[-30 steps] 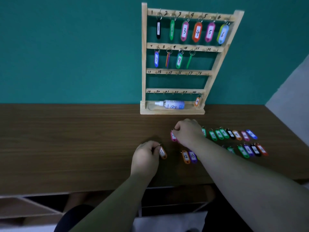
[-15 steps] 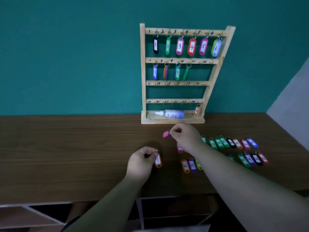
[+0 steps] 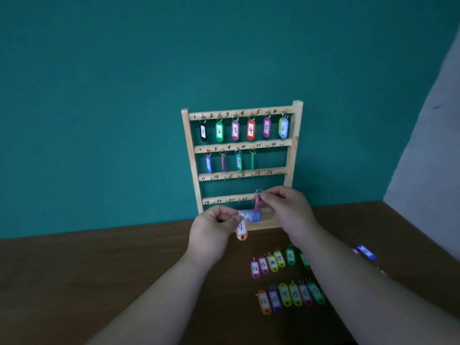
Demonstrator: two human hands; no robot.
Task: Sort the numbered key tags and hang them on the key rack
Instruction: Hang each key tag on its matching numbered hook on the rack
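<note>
- Done, by my reading: the wooden key rack has hooks 1 to 10 filled with coloured plastic hung tags; the lower rails are bare.
- The left hand pinches the ring of the orange plastic tag marked 11.
- The right hand pinches the ring of a pink plastic tag, number unreadable; both hang before the lower rails.
- Remaining: loose tags in two rows on the brown worktop.
- The rack's base tray holds a small white bottle.

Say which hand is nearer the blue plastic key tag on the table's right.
Right. The right hand, pinching a pink plastic tag, is left of the blue tag; the left hand, holding an orange plastic tag, is farther left.
</note>
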